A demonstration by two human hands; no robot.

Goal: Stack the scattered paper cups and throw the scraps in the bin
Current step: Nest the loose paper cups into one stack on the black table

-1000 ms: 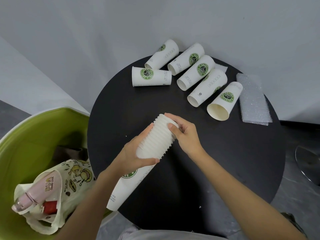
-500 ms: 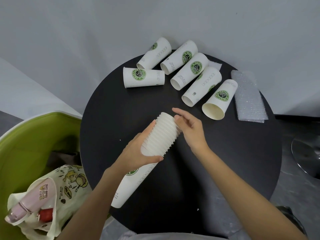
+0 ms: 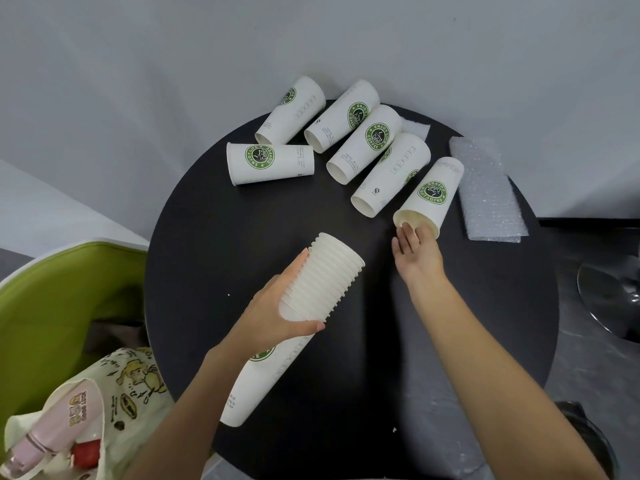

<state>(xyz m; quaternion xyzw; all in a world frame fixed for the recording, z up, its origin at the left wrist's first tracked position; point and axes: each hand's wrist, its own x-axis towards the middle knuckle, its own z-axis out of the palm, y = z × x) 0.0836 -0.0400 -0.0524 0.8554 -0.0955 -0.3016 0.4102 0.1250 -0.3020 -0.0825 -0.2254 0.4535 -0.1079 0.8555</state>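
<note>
One long stack of nested cups (image 3: 322, 275) is already built and slants low over the black table (image 3: 207, 237), its base toward the near edge. The left hand (image 3: 273, 313) grasps it around the rims, thumb on the near side. Tiny white crumbs (image 3: 228, 295) dot the tabletop close by. Beside the table on the left, a green tub (image 3: 52, 299) holding a printed bag (image 3: 114, 393) may be the bin, though that is uncertain.

Further out, the right hand (image 3: 415, 247) is released, fingers straight, with its tips at the open mouth of the nearest loose cup (image 3: 433, 195) but not gripping it. That cup looks to be next onto the stack. Beyond it, five more cups (image 3: 363, 148) lie on their sides, so six remain unstacked. The bubble wrap sheet (image 3: 488, 195) at the right and a white scrap (image 3: 415, 128) behind the far cups both lie on the table, so the scrap half of the job appears largely undone.
</note>
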